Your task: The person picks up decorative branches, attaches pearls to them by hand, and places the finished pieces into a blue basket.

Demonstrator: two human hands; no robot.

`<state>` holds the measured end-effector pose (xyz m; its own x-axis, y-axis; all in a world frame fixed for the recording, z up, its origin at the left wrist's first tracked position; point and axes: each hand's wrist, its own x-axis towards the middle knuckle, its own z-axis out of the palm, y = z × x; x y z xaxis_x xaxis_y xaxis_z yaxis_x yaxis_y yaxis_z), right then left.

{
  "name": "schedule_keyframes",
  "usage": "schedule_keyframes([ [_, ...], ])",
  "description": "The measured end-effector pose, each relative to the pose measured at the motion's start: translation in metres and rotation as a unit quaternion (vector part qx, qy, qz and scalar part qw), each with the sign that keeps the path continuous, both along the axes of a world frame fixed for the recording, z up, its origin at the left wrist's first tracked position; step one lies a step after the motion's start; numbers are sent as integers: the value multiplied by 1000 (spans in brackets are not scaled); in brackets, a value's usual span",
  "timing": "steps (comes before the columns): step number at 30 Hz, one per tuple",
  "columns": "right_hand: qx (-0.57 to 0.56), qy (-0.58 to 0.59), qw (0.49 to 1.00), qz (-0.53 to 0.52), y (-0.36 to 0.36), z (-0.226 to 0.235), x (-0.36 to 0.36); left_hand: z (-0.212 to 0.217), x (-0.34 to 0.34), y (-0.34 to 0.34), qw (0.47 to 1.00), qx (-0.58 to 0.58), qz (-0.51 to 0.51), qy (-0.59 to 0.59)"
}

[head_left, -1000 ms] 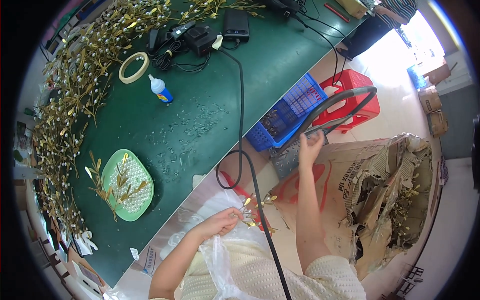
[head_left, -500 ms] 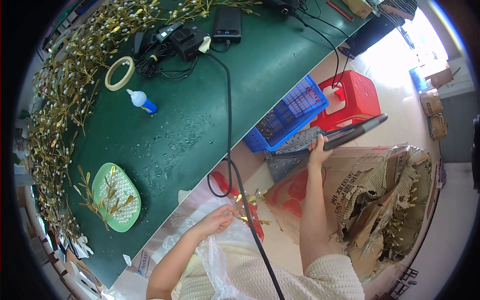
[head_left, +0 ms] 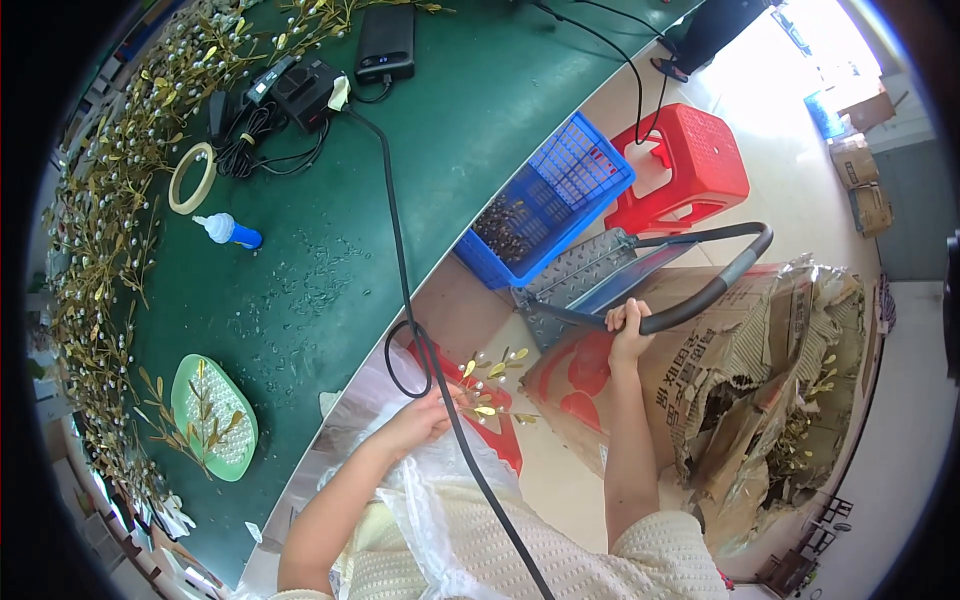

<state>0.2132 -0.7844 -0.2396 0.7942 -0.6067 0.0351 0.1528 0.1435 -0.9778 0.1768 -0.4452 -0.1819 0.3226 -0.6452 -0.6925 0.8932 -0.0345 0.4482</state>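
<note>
My left hand [head_left: 418, 420], at the table's near edge, is closed on an artificial sprig [head_left: 492, 378] with gold leaves and pale beads. A black cable crosses in front of its fingers. Off to the right, my right hand [head_left: 629, 333] wraps round the dark tubular handle [head_left: 738, 268] of a platform trolley. The trolley's grey studded deck [head_left: 577, 284] shows beyond that hand. A blue plastic crate [head_left: 545, 268] holding small dark pieces stands at the far end of the deck. A large torn cardboard box [head_left: 655, 385] with leafy sprigs inside is beside my right forearm.
On the green table [head_left: 330, 190] are a tray of white beads [head_left: 183, 400], a glue bottle [head_left: 228, 231], a tape roll [head_left: 178, 190], a power bank [head_left: 386, 45] and many beaded sprigs [head_left: 100, 200]. A red stool [head_left: 705, 160] stands behind the crate. Another person's leg [head_left: 712, 35] is at the far right.
My view has shifted, so the table items sit further left. The trolley handle has swung wider into view and more of the deck shows. Both hands keep their hold.
</note>
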Motion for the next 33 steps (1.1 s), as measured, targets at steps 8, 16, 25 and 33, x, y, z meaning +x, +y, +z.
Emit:
schedule_keyframes([
  [8,-14,36,999,28,-4,11,-53,0,12,-10,1000,-8,-21,11],
  [16,-5,30,999,-38,-45,19,-66,-11,16,-20,999,-3,-33,-15],
  [25,-42,84,985,-143,-59,5,36,-19,3,-11,999,-4,24,41],
  [33,-87,116,956,-253,-117,-6,116,-23,-2,-2,997,-35,57,43],
])
